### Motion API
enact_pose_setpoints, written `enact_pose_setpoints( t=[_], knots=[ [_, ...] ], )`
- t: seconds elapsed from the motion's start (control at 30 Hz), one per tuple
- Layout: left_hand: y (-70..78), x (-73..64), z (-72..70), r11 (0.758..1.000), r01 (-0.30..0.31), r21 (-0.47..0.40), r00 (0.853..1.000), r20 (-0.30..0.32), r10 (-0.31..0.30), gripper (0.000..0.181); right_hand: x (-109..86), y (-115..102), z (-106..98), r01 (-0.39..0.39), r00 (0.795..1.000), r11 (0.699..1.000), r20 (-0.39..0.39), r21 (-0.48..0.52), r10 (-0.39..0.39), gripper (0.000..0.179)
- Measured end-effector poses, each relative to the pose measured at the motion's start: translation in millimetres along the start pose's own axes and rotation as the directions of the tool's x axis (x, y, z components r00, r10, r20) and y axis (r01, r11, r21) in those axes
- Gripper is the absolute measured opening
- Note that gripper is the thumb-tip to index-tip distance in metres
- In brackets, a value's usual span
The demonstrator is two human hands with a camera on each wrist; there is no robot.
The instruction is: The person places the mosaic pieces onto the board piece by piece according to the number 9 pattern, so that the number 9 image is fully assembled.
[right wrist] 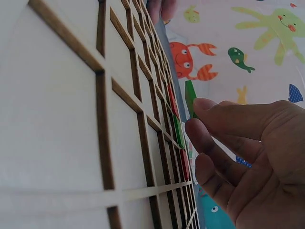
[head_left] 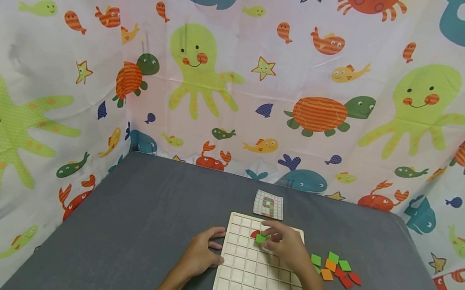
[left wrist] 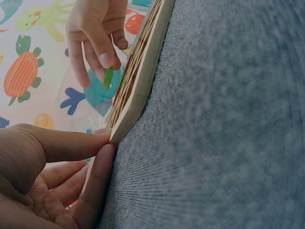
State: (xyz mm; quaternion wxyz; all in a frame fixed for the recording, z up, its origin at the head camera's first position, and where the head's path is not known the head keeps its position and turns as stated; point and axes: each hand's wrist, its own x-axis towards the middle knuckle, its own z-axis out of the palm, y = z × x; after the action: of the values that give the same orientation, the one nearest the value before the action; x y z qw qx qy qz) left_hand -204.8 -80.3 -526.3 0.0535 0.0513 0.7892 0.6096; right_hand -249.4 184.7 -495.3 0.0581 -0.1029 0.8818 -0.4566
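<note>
My left hand [head_left: 200,252] is at the left edge of a square wooden grid board [head_left: 238,274], its thumb touching the rim. In the left wrist view, thumb [left wrist: 71,143] and forefinger lie close to the board's corner. Over the far part of the board, my right hand [head_left: 287,246] pinches a thin green tile [right wrist: 189,95] between thumb and fingertips, the tile tilted on edge. Just below it in the right wrist view, a red piece [right wrist: 171,100], a green piece [right wrist: 178,131] and another red piece [right wrist: 185,164] sit in the grid.
Right of the board lie several loose green tiles [head_left: 345,265], orange tiles [head_left: 327,274] and red pieces [head_left: 346,282]. A card with a coloured grid pattern [head_left: 268,205] is behind the board. A printed sea-animal curtain [head_left: 233,67] surrounds the grey table [head_left: 139,230].
</note>
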Motion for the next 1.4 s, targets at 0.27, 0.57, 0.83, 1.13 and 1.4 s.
enact_pose_setpoints(
  t=[0.27, 0.57, 0.83, 1.13, 1.4],
  knots=[
    [-0.2, 0.3, -0.6, 1.0, -0.003, -0.006, 1.0, 0.006, 0.003, 0.078, 1.6, 1, 4, -0.002, 1.0, 0.999, 0.01, -0.041, 0.002, 0.054],
    [-1.3, 0.0, -0.4, 1.0, 0.0, -0.007, 1.0, 0.009, 0.0, 0.078, 2.7, 0, 8, -0.009, 1.0, 0.997, 0.012, -0.078, 0.01, 0.054],
    [0.3, -0.1, -0.4, 1.0, -0.002, 0.003, 1.0, 0.007, 0.002, 0.078, 3.6, 2, 11, -0.004, 1.0, 0.996, 0.008, -0.089, 0.004, 0.055],
    [1.0, 0.5, -0.6, 1.0, -0.004, 0.006, 1.0, 0.004, 0.004, 0.078, 5.4, 0, 12, -0.016, 1.0, 0.997, -0.001, -0.077, 0.016, 0.054],
    [-0.1, 0.3, -0.8, 1.0, -0.001, 0.006, 1.0, 0.009, 0.001, 0.078, 4.3, 1, 12, -0.001, 1.0, 1.0, 0.021, -0.022, 0.001, 0.052]
  ],
)
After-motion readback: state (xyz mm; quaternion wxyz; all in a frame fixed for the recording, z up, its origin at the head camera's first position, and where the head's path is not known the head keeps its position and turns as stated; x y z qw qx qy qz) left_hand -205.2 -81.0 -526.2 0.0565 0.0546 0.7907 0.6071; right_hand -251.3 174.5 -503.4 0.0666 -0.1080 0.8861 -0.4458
